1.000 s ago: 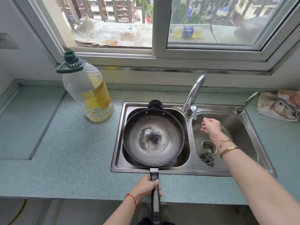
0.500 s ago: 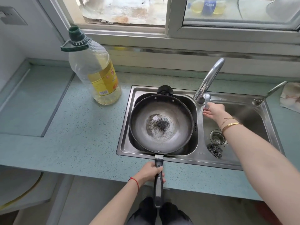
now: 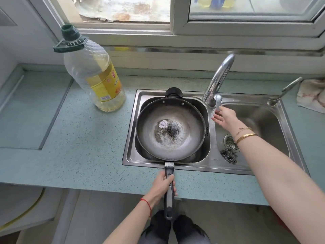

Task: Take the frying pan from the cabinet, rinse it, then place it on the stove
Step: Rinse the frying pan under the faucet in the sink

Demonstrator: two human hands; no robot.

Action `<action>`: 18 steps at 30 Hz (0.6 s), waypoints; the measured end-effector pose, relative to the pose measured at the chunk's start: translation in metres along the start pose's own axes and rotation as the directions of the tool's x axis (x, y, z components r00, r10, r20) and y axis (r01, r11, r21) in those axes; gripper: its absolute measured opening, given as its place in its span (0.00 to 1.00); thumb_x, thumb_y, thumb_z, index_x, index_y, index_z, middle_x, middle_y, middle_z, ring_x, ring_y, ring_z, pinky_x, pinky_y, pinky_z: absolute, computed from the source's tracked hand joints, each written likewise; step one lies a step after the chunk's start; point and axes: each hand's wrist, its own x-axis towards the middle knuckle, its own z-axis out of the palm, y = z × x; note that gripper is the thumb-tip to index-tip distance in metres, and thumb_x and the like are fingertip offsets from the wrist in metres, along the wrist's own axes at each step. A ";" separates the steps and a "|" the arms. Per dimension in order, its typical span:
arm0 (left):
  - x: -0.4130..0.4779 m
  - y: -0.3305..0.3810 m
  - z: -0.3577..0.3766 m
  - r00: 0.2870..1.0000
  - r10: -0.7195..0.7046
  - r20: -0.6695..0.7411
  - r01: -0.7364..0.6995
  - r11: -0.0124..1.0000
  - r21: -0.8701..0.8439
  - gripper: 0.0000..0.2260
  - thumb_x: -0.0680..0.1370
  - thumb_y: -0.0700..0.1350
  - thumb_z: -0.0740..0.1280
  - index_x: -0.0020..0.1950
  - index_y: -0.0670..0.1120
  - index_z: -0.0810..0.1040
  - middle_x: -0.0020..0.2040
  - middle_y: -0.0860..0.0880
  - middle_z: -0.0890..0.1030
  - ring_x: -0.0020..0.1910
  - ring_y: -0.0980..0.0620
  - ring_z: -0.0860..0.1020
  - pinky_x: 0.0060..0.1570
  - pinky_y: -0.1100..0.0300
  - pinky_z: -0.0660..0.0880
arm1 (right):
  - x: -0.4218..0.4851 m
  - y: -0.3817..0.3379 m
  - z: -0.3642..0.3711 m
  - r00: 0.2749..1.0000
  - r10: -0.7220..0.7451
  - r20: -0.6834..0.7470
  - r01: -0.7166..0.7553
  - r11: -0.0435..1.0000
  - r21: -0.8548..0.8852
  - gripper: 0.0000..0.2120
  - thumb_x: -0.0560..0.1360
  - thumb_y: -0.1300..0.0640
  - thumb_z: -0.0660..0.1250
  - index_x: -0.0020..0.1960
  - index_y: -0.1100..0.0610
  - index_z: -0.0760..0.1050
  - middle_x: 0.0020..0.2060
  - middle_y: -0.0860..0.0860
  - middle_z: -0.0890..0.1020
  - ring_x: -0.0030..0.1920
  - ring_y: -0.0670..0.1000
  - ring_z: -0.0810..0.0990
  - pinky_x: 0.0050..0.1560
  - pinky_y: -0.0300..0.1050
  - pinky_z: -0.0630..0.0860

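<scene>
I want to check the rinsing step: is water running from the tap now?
No. No stream leaves the tap, and the right hand only touches its lever.

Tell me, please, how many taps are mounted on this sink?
2: the tall curved tap behind the divider between the basins, and a smaller tap at the sink's back right corner.

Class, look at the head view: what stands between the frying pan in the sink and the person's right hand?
The faucet base, on the sink's divider, stands between the frying pan and right hand, in the head view.
</scene>
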 end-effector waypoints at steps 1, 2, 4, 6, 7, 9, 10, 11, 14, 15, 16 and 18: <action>-0.001 -0.002 0.003 1.000 -0.008 -0.012 0.007 0.998 -0.058 0.02 0.84 0.39 0.59 0.53 0.42 0.67 0.38 0.45 0.73 0.28 0.51 0.74 0.28 0.56 0.79 | 0.000 0.001 -0.001 1.000 0.000 0.012 0.000 1.000 0.007 0.18 0.82 0.62 0.59 0.72 0.64 0.68 0.68 0.60 0.74 0.67 0.59 0.76 0.61 0.53 0.79; -0.002 -0.004 0.006 1.000 -0.011 -0.025 0.009 0.995 -0.096 0.03 0.84 0.41 0.60 0.53 0.43 0.67 0.38 0.46 0.72 0.28 0.52 0.73 0.25 0.58 0.76 | 0.000 0.002 -0.002 1.000 0.000 0.021 -0.001 1.000 0.010 0.18 0.82 0.62 0.59 0.71 0.64 0.68 0.68 0.60 0.74 0.67 0.59 0.75 0.62 0.53 0.79; -0.004 -0.005 0.012 0.998 -0.004 -0.068 -0.002 0.995 -0.096 0.06 0.83 0.46 0.62 0.51 0.44 0.67 0.39 0.47 0.71 0.28 0.54 0.71 0.22 0.61 0.70 | -0.001 0.003 -0.004 0.999 0.002 0.034 -0.003 1.000 0.018 0.19 0.82 0.61 0.59 0.72 0.62 0.69 0.68 0.59 0.75 0.67 0.59 0.75 0.62 0.53 0.78; -0.004 -0.004 0.018 0.994 0.015 -0.106 -0.022 0.998 -0.067 0.09 0.82 0.48 0.64 0.50 0.45 0.67 0.39 0.48 0.70 0.27 0.55 0.70 0.22 0.62 0.67 | -0.002 0.004 -0.004 0.999 -0.001 0.042 0.000 0.999 0.035 0.19 0.83 0.60 0.59 0.73 0.61 0.69 0.68 0.59 0.75 0.68 0.59 0.75 0.63 0.53 0.78; -0.004 -0.002 0.020 0.993 0.024 -0.115 -0.031 0.998 -0.057 0.10 0.82 0.48 0.65 0.50 0.44 0.67 0.39 0.47 0.70 0.26 0.55 0.70 0.22 0.62 0.66 | -0.003 0.005 -0.004 0.999 -0.002 0.044 0.000 0.999 0.045 0.18 0.83 0.60 0.59 0.73 0.61 0.69 0.69 0.59 0.74 0.68 0.59 0.75 0.63 0.53 0.78; -0.002 0.002 0.026 0.994 0.037 -0.106 -0.043 0.997 -0.059 0.09 0.82 0.46 0.65 0.52 0.44 0.66 0.40 0.47 0.69 0.26 0.56 0.70 0.21 0.63 0.66 | -0.005 0.006 -0.005 0.999 -0.003 0.042 0.001 0.998 0.064 0.19 0.83 0.60 0.58 0.73 0.61 0.68 0.69 0.59 0.74 0.68 0.59 0.75 0.63 0.53 0.78; -0.002 0.005 0.029 0.994 0.039 -0.102 -0.045 0.997 -0.062 0.08 0.82 0.45 0.64 0.52 0.44 0.66 0.40 0.46 0.69 0.25 0.56 0.69 0.21 0.63 0.66 | -0.006 0.007 -0.006 0.999 -0.003 0.042 0.000 0.997 0.073 0.19 0.84 0.60 0.58 0.73 0.61 0.68 0.69 0.59 0.74 0.68 0.59 0.75 0.63 0.53 0.77; -0.001 0.007 0.031 0.994 0.041 -0.103 -0.047 0.997 -0.064 0.08 0.82 0.44 0.64 0.52 0.44 0.65 0.40 0.46 0.68 0.25 0.56 0.69 0.21 0.63 0.65 | -0.006 0.007 -0.006 0.999 -0.003 0.044 0.000 0.997 0.083 0.19 0.84 0.60 0.58 0.73 0.62 0.67 0.70 0.59 0.74 0.68 0.59 0.75 0.63 0.53 0.78; 0.001 0.014 0.037 0.993 0.041 -0.108 -0.047 0.997 -0.060 0.07 0.82 0.42 0.63 0.50 0.45 0.64 0.40 0.46 0.68 0.25 0.56 0.69 0.21 0.64 0.65 | -0.009 0.006 -0.004 0.999 -0.003 0.053 -0.003 0.993 0.117 0.18 0.83 0.62 0.58 0.72 0.63 0.68 0.71 0.60 0.72 0.69 0.60 0.74 0.62 0.53 0.78; 0.001 0.015 0.038 0.994 0.039 -0.106 -0.045 0.997 -0.055 0.07 0.82 0.42 0.62 0.50 0.45 0.64 0.40 0.46 0.68 0.25 0.56 0.69 0.21 0.64 0.65 | -0.010 0.006 -0.004 0.998 -0.001 0.055 -0.006 0.992 0.126 0.17 0.83 0.62 0.57 0.72 0.63 0.69 0.71 0.61 0.72 0.70 0.60 0.73 0.62 0.53 0.77; 0.001 0.016 0.039 0.994 0.037 -0.105 -0.042 0.998 -0.049 0.07 0.82 0.41 0.62 0.50 0.45 0.63 0.40 0.46 0.68 0.25 0.56 0.69 0.21 0.64 0.65 | -0.010 0.005 -0.003 0.998 0.001 0.056 -0.008 0.991 0.133 0.17 0.83 0.62 0.57 0.71 0.64 0.69 0.71 0.61 0.71 0.70 0.60 0.73 0.63 0.53 0.77; 0.001 0.016 0.040 0.993 0.032 -0.109 -0.037 0.998 -0.041 0.06 0.81 0.40 0.61 0.49 0.45 0.63 0.40 0.46 0.67 0.25 0.55 0.69 0.21 0.64 0.65 | -0.010 0.004 -0.003 0.998 0.008 0.054 -0.015 0.990 0.143 0.17 0.83 0.63 0.57 0.71 0.64 0.68 0.71 0.61 0.71 0.70 0.60 0.73 0.62 0.53 0.77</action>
